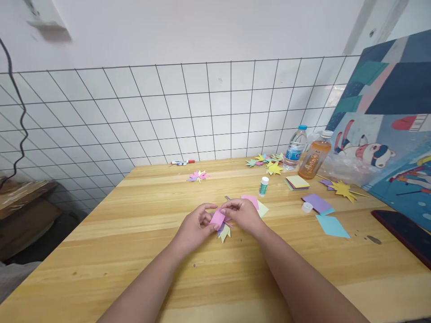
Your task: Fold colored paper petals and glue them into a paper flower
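Observation:
Between my two hands is a piece of pink paper (217,218), folded into a small rectangle. My left hand (197,225) pinches its left and lower edges with thumb and fingers. My right hand (243,212) closes on its upper right corner. Beneath the hands lies a folded paper piece with pale yellow points (224,233) and some purple, partly hidden by the fingers. Just beyond my right hand are a pink paper sheet (251,201) and a pale yellow sheet (263,208). A glue stick (263,186) with a white cap stands upright behind them.
A multicoloured paper star (198,176) and a marker (182,162) lie toward the wall. At the back right are paper stars (274,168), a water bottle (295,148), an orange drink bottle (314,155) and a paper stack (297,181). Blue paper (333,226) and a phone-like dark object (402,235) lie right.

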Motion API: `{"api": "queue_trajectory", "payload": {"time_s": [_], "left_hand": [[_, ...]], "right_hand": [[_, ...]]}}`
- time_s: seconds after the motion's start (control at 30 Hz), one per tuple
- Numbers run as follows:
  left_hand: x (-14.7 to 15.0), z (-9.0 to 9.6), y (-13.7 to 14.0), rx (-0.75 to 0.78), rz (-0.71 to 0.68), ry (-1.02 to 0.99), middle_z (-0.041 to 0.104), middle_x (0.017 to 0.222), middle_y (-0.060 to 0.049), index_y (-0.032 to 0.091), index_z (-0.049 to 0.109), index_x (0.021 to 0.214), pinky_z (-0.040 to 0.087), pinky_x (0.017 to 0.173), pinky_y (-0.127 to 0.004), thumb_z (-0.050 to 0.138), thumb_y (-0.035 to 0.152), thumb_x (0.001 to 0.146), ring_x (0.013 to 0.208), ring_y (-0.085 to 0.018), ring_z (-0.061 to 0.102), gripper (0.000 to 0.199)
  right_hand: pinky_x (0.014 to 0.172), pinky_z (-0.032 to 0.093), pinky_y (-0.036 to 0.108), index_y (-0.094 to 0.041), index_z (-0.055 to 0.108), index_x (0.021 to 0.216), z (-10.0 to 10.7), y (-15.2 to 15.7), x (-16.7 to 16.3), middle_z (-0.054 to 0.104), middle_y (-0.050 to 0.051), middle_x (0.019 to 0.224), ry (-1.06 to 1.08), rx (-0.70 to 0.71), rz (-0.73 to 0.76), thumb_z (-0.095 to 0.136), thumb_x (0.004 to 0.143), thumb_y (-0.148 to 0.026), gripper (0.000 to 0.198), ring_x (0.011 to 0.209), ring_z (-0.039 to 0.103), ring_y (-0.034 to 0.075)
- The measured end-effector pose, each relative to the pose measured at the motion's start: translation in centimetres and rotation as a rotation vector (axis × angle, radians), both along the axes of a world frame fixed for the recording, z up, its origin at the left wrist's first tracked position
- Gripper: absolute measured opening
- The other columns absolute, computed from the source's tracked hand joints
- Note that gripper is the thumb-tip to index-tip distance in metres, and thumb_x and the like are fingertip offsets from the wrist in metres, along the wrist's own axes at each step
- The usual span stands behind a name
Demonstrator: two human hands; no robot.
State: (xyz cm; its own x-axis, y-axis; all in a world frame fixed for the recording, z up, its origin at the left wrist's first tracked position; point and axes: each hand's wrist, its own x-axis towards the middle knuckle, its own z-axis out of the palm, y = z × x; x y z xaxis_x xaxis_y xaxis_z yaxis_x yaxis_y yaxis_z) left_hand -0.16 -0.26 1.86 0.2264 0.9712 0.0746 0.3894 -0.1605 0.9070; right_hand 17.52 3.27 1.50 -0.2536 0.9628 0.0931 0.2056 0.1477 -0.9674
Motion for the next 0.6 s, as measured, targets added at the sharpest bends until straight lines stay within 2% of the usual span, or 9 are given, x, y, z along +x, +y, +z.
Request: {"api": "queue_trajectory", "payload": {"time_s": [0.1, 0.23, 0.27, 0.4, 0.6], "left_hand": [[-0.3, 0.1, 0.2, 0.046, 0.039, 0.024, 0.059, 0.067, 0.002, 0.020, 0.055, 0.109, 0.045, 0.063, -0.027, 0.064, 0.030, 0.071, 0.064, -0.015, 0.058, 0.041], [-1.2, -0.1, 0.9, 0.291, 0.253, 0.205, 0.059, 0.076, -0.001, 0.021, 0.065, 0.091, 0.043, 0.064, -0.028, 0.057, 0.036, 0.077, 0.067, -0.016, 0.054, 0.022], [-1.4, -0.2, 1.1, 0.342, 0.269, 0.253, 0.059, 0.077, -0.001, 0.022, 0.067, 0.086, 0.043, 0.066, -0.029, 0.056, 0.036, 0.077, 0.070, -0.016, 0.054, 0.020], [-1.4, -0.5, 1.3, 0.485, 0.129, 0.416, 0.062, 0.080, -0.003, 0.024, 0.070, 0.078, 0.042, 0.075, -0.032, 0.057, 0.033, 0.079, 0.082, -0.019, 0.055, 0.016], [-0.2, -0.6, 1.2, 0.612, -0.136, 0.654, 0.067, 0.086, -0.002, 0.027, 0.070, 0.090, 0.039, 0.076, -0.034, 0.049, 0.026, 0.086, 0.082, -0.019, 0.055, 0.021]], "right_hand": [[0.066, 0.051, 0.026, -0.016, 0.069, 0.078, -0.3, 0.5, 0.4, 0.071, 0.004, 0.075, 0.019, -0.059, 0.005, 0.065, 0.069, -0.030, 0.018, 0.069, 0.066, 0.017], [0.066, 0.052, 0.027, -0.016, 0.067, 0.074, -0.9, 1.1, 0.7, 0.071, 0.003, 0.071, -0.026, -0.145, -0.015, 0.064, 0.070, -0.029, 0.014, 0.068, 0.068, 0.018], [0.065, 0.052, 0.027, -0.016, 0.067, 0.073, -1.1, 1.2, 0.8, 0.071, 0.003, 0.071, -0.043, -0.150, -0.018, 0.064, 0.070, -0.028, 0.013, 0.068, 0.068, 0.018], [0.065, 0.050, 0.025, -0.019, 0.067, 0.076, -2.0, 1.6, 0.8, 0.072, 0.002, 0.075, -0.137, -0.136, -0.030, 0.064, 0.072, -0.028, 0.011, 0.071, 0.068, 0.017], [0.063, 0.044, 0.022, -0.023, 0.068, 0.079, -2.5, 1.9, 0.8, 0.072, -0.001, 0.078, -0.345, -0.085, -0.095, 0.065, 0.071, -0.033, 0.013, 0.075, 0.066, 0.015]]}}
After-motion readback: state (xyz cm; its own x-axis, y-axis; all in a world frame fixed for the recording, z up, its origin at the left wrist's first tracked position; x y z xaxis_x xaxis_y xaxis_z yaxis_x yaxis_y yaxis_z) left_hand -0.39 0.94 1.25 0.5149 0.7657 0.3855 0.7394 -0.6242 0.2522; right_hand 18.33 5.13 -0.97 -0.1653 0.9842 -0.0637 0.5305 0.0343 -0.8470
